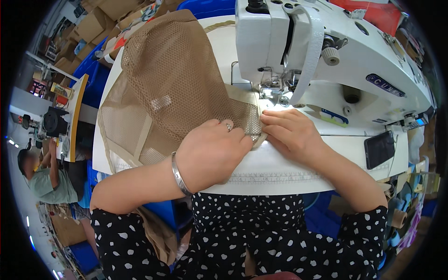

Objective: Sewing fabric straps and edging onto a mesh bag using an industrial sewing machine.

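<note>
Tan mesh fabric (172, 79) lies bunched over the left part of the white sewing table, with a beige binding strip along its edge. My left hand (212, 149), wearing a ring and a bracelet, is closed on the mesh left of the needle area; its fingertips are partly hidden in the folds. My right hand (291, 135) presses the bound edge just in front of the presser foot (270, 91), fingers held together. The fabric edge runs up to the lit foot of the white sewing machine (326, 56).
A dark phone (379, 149) and a small blue-and-green tool (334, 117) lie at the right. A printed ruler (275, 178) runs along the table's front edge. Blue bins (95, 74) and cardboard boxes (95, 25) stand behind at the left. Another person (51, 179) sits at the far left.
</note>
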Motion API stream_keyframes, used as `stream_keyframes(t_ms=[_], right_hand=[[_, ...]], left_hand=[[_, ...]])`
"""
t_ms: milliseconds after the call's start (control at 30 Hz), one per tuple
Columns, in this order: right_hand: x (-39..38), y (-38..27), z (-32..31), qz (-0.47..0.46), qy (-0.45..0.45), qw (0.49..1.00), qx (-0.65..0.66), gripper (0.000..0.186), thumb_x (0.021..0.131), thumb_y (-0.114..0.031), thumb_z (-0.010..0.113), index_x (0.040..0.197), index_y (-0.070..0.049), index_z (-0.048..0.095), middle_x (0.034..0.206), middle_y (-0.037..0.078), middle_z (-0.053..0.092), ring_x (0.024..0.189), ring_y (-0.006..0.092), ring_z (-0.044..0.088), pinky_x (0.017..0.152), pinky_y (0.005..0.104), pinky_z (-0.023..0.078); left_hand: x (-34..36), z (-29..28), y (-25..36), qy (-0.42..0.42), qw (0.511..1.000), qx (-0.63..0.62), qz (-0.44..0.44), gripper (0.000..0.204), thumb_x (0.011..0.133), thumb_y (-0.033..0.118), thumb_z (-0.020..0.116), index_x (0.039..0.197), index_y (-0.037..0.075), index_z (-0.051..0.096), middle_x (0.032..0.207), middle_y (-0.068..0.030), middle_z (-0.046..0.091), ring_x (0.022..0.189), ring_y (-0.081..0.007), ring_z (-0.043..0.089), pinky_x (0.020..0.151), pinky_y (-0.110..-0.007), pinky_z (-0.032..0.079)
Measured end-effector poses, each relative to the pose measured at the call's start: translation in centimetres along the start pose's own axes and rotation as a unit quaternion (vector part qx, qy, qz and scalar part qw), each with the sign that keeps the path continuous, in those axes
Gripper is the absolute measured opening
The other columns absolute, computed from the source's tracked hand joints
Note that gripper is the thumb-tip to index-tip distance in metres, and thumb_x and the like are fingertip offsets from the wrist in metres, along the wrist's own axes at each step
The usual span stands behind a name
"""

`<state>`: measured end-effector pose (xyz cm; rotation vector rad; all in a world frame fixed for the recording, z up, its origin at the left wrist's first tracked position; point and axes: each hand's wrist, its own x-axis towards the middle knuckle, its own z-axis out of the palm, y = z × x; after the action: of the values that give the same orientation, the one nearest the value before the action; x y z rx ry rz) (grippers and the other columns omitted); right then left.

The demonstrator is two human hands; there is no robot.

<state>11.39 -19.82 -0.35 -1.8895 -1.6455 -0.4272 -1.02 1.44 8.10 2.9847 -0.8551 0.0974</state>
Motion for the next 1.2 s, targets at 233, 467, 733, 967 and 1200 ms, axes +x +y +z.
stream_keyframes(t_ms=[233, 467, 733, 967, 1200], right_hand=[[0.6, -0.1, -0.4, 0.065, -0.036, 0.997, 0.013, 0.025, 0.087, -0.014, 0.074, 0.109, -0.004, 0.068, 0.126, 0.01, 0.069, 0.12, 0.0245, 0.064, 0.092, 0.0393, 0.047], [0.9, -0.5, -0.7, 0.095, -0.078, 0.992, -0.006, 0.03, 0.09, -0.017, 0.071, 0.115, -0.002, 0.067, 0.135, 0.01, 0.064, 0.126, 0.0255, 0.059, 0.094, 0.0406, 0.046], [1.0, -0.7, -0.4, 0.072, -0.072, 0.994, -0.049, 0.031, 0.089, -0.017, 0.071, 0.117, -0.002, 0.066, 0.133, 0.011, 0.065, 0.126, 0.0275, 0.058, 0.1, 0.042, 0.046], [1.2, -2.1, -0.8, 0.049, -0.039, 0.998, -0.031, 0.04, 0.082, -0.014, 0.076, 0.119, -0.004, 0.063, 0.116, 0.014, 0.07, 0.107, 0.0296, 0.067, 0.093, 0.0413, 0.05], [1.7, -3.1, 0.0, -0.057, -0.018, 0.996, -0.059, 0.043, 0.077, -0.019, 0.077, 0.114, -0.004, 0.06, 0.121, 0.015, 0.066, 0.101, 0.029, 0.066, 0.089, 0.0416, 0.053]], left_hand=[[0.1, 0.2, 1.2, 0.047, 0.998, 0.023, -0.028, 0.037, 0.079, 0.022, 0.069, 0.114, 0.009, 0.066, 0.097, -0.0027, 0.062, 0.091, -0.0219, 0.059, 0.087, -0.034, 0.046], [-5.9, 0.3, -0.2, 0.126, 0.985, 0.068, 0.091, 0.051, 0.077, 0.029, 0.074, 0.124, 0.011, 0.066, 0.123, -0.0047, 0.063, 0.113, -0.021, 0.059, 0.107, -0.042, 0.039], [-9.6, 3.2, -0.7, 0.16, 0.971, 0.178, -0.01, 0.042, 0.089, 0.024, 0.066, 0.131, 0.021, 0.066, 0.148, -0.0026, 0.053, 0.134, -0.0294, 0.05, 0.113, -0.052, 0.042], [-9.2, 4.2, -2.2, 0.29, 0.954, 0.068, 0.023, 0.045, 0.084, 0.024, 0.073, 0.125, 0.011, 0.063, 0.131, -0.0096, 0.056, 0.115, -0.0322, 0.057, 0.097, -0.047, 0.053], [-10.2, 4.1, 0.4, 0.09, 0.986, 0.062, -0.124, 0.045, 0.085, 0.026, 0.068, 0.124, 0.004, 0.058, 0.113, -0.0123, 0.06, 0.099, -0.0269, 0.061, 0.075, -0.04, 0.055]])
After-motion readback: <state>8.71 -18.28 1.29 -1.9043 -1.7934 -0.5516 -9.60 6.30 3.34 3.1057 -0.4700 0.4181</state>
